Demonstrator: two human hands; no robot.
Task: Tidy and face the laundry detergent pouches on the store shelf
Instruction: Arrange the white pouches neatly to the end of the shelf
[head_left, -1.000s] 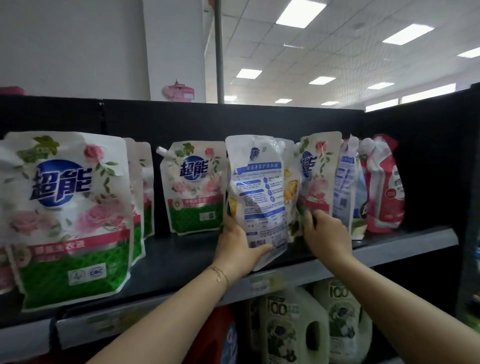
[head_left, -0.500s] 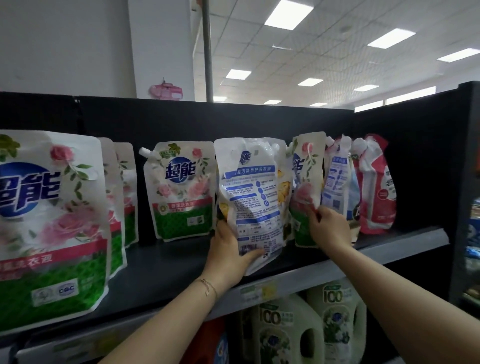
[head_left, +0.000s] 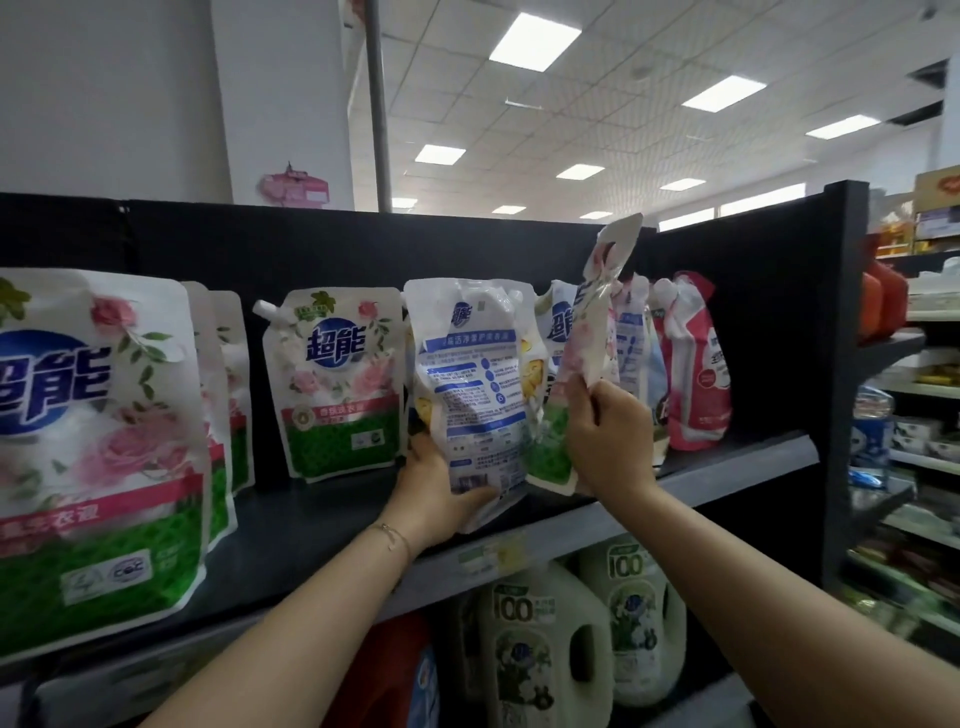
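At the front edge of the shelf (head_left: 727, 470), the left hand (head_left: 441, 501) grips the bottom of an upright back-facing pouch (head_left: 472, 374). Further right along the shelf, the right hand (head_left: 608, 441) clasps a rose pouch (head_left: 592, 332), its long axis tilted and its top leaning right above the shelf's back panel.

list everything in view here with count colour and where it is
rose pouches: at least four, white, pink and green, facing front, shelf left and middle
back-facing pouch: one, white with blue print, middle, in left hand
lifted pouch: one, white and pink, raised and tilted, in right hand
blue pouches: count unclear, white and blue, behind lifted pouch
red pouch: one, red and white, shelf right end
shelf: one, black
jugs: two, white, below shelf
left hand: grips back-facing pouch
right hand: grips lifted pouch
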